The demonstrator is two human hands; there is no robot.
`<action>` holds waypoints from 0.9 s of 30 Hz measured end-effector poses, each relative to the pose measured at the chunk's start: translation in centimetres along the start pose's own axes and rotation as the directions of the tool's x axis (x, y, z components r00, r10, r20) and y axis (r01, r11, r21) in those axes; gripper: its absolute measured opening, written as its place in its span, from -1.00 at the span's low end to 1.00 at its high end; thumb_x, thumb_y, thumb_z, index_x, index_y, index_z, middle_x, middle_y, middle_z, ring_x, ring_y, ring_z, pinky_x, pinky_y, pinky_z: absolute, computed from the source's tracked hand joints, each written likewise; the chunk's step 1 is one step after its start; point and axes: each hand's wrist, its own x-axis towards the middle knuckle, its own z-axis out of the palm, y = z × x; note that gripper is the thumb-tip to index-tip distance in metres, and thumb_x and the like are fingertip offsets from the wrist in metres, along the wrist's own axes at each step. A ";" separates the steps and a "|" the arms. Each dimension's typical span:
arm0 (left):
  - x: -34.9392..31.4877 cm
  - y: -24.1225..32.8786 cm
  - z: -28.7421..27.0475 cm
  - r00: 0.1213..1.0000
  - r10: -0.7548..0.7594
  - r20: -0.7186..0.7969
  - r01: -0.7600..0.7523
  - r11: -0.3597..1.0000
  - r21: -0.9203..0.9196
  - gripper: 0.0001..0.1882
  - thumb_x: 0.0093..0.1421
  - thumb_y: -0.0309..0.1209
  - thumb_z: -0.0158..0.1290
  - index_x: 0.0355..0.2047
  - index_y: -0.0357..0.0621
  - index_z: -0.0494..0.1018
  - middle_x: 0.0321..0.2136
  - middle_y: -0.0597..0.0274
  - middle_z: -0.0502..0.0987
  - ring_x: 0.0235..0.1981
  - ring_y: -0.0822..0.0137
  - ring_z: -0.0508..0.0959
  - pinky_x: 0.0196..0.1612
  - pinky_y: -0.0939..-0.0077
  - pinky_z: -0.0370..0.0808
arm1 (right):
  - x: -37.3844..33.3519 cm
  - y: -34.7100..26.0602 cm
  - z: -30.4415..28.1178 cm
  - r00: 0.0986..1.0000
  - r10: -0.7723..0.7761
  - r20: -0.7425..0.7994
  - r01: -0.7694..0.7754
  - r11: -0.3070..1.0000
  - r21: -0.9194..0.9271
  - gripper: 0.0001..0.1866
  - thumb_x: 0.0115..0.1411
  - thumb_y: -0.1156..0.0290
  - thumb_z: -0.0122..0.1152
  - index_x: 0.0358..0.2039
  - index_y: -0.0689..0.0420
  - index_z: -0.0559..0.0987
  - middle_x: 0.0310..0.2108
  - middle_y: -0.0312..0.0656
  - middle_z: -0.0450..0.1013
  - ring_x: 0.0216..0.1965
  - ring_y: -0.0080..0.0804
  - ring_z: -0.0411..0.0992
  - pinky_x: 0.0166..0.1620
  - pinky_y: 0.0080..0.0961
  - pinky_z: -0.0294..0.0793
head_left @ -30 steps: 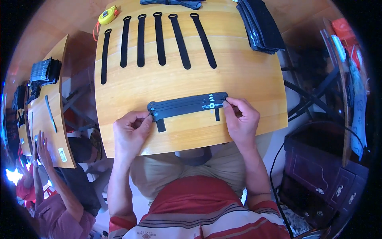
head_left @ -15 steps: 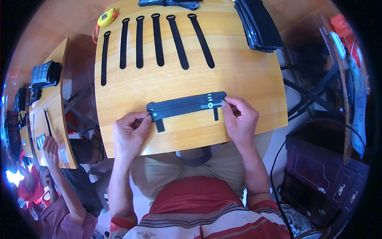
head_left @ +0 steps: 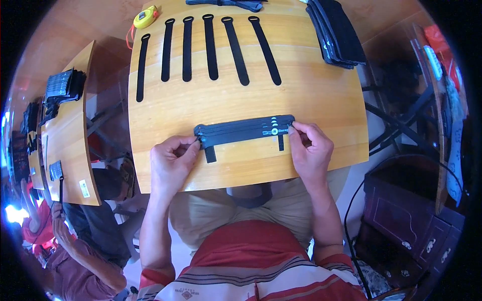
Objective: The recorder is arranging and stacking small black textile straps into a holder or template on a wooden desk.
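Observation:
A layered stack of black fabric straps (head_left: 236,130) lies across the near part of the wooden table (head_left: 321,100), with white printing near its right end. Two short black strap ends stick out below it toward me. My left hand (head_left: 174,161) pinches the stack's left end between thumb and fingers. At the opposite end, the thumb and fingertips of my right hand (head_left: 312,149) grip the lower right corner. Beyond the stack, several single black straps, among them a middle one (head_left: 210,50), lie spread in a row, each with a looped head at the far end.
A yellow tape measure (head_left: 145,18) sits at the far left corner. Piled black straps (head_left: 341,37) lie at the far right, and a dark bundle (head_left: 228,4) at the far edge. On the left, a co-worker's hand (head_left: 61,228) is by another table (head_left: 75,165). A dark cabinet (head_left: 396,215) stands right.
The whole view has shifted slightly, so the table appears a little farther right. My hands keep their hold on the stack's ends. The co-worker's hand has moved down off the neighbouring table.

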 end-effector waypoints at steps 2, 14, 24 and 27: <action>0.0 0.0 0.0 1.000 -0.002 0.004 0.002 1.000 0.004 -0.86 0.27 -0.51 0.26 -0.24 -0.37 0.68 -0.57 0.36 0.62 -0.55 0.64 0.49 -0.46 0.65 0.45 | 0.0 0.1 0.0 1.000 -0.014 -0.003 0.014 1.000 -0.010 -0.89 0.19 0.59 0.37 -0.26 0.29 0.67 -0.45 -0.08 0.58 -0.52 -0.36 0.55 -0.42 -0.45 0.49; 0.2 -0.2 0.4 0.998 0.049 -0.032 -0.047 0.998 0.050 -0.84 0.23 -0.49 0.28 -0.24 -0.37 0.69 -0.57 0.32 0.63 -0.55 0.62 0.51 -0.45 0.63 0.46 | 0.0 -0.3 0.1 1.000 -0.008 -0.022 0.007 0.999 -0.036 -0.90 0.17 0.60 0.37 -0.28 0.30 0.67 -0.45 -0.08 0.56 -0.55 -0.35 0.52 -0.43 -0.42 0.49; 0.2 0.3 0.5 0.988 0.139 -0.061 -0.128 0.979 0.160 -0.86 0.20 -0.49 0.27 -0.28 -0.34 0.65 -0.58 0.22 0.64 -0.56 0.54 0.56 -0.43 0.54 0.52 | 0.3 -0.3 -0.1 0.999 0.038 0.029 -0.037 0.998 -0.052 -0.90 0.17 0.57 0.35 -0.30 0.29 0.64 -0.44 -0.05 0.55 -0.48 -0.22 0.55 -0.35 -0.33 0.53; 0.2 -0.1 0.7 0.974 0.212 -0.077 -0.196 0.965 0.175 -0.86 0.19 -0.50 0.26 -0.26 -0.29 0.63 -0.52 0.19 0.64 -0.54 0.46 0.59 -0.44 0.49 0.52 | 0.5 -0.3 -0.2 0.998 0.041 0.052 -0.037 0.997 -0.074 -0.90 0.17 0.57 0.34 -0.30 0.29 0.62 -0.41 -0.02 0.55 -0.43 -0.15 0.57 -0.31 -0.28 0.55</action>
